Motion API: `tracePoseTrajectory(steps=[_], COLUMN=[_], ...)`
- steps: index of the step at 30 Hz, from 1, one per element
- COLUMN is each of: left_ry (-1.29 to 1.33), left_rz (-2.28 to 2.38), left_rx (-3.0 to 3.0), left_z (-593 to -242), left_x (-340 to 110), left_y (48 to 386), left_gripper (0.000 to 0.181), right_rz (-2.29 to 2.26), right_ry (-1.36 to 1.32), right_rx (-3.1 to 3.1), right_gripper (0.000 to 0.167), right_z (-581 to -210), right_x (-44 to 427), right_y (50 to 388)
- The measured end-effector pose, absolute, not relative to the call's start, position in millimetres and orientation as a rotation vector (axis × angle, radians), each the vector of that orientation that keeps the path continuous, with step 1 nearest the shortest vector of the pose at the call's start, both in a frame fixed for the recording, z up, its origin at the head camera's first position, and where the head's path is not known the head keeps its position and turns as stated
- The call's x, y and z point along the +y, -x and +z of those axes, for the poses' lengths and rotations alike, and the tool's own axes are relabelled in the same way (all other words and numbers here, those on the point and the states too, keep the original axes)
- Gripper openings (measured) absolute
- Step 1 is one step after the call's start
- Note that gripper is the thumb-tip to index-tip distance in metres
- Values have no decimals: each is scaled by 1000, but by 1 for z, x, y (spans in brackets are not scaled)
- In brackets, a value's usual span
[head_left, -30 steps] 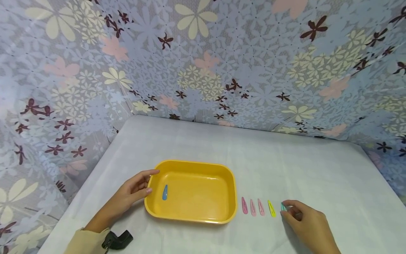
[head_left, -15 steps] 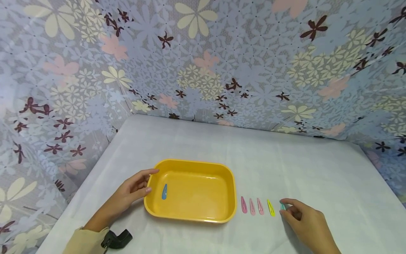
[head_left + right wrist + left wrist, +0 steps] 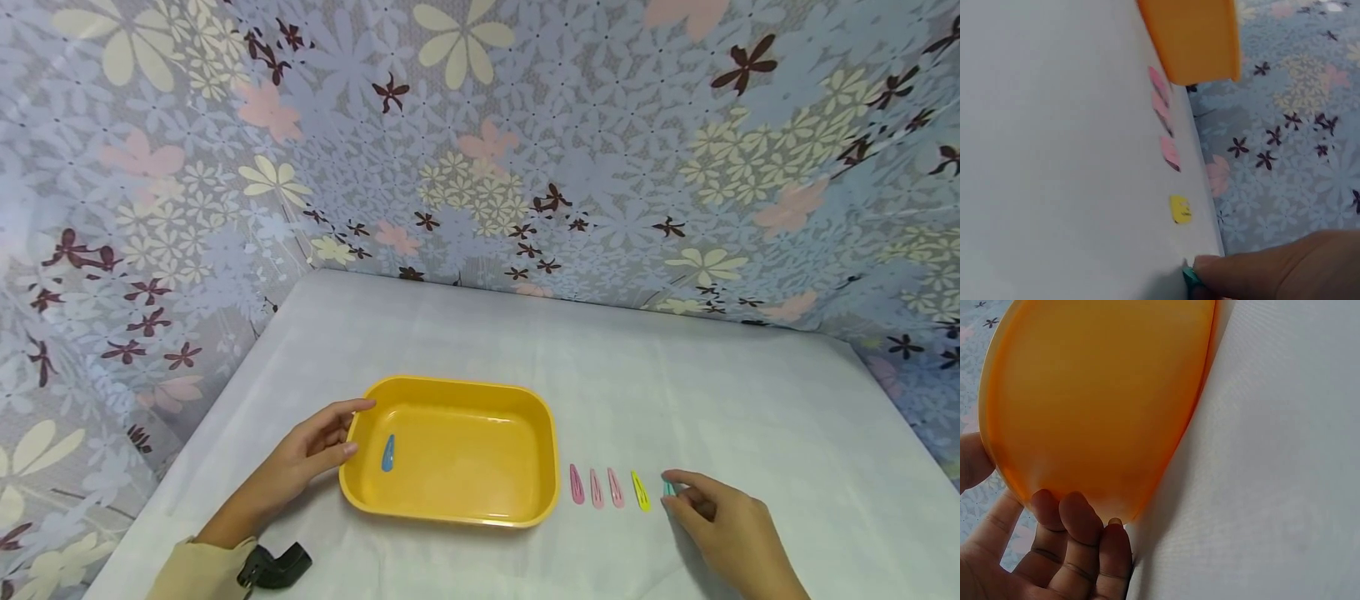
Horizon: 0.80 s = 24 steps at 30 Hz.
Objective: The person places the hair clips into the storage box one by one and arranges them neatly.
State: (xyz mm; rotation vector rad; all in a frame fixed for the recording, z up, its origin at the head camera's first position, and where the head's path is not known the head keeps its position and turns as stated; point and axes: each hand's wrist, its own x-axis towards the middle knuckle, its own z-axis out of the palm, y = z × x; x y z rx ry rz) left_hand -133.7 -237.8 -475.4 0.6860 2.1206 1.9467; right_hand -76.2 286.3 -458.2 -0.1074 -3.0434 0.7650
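Note:
My left hand (image 3: 318,446) holds the left end of a yellow tray (image 3: 450,521); in the left wrist view several fingertips press against the tray's wall (image 3: 1097,425). Inside the tray, near its left side, lies a blue hair clip (image 3: 387,453). At the right, my right hand (image 3: 731,525) pinches a teal clip (image 3: 668,489) between thumb and index finger, at the table surface. The right wrist view shows the teal clip (image 3: 1192,278) partly covered by the fingers. Beside it lies a yellow clip (image 3: 641,491), then two light pink clips (image 3: 616,487) and a darker pink one (image 3: 577,484).
A white cloth (image 3: 600,358) covers the table. Behind and to the left hangs a floral fabric (image 3: 480,167). A black curved object (image 3: 275,567) sits by the left sleeve (image 3: 198,568), at the table's near side.

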Motion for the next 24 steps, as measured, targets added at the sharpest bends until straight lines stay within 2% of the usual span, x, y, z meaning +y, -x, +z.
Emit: tracePoseTrajectory(steps=[24], left_ry=[-726], left_rz=[1942], left_rx=[2154], left_z=[-473], left_x=[-237], left_y=[133], left_gripper=[47], right_rz=[858], right_ry=[127], right_rx=[-3078], right_gripper=[38], right_z=[-458], right_x=[294], right_y=[77])
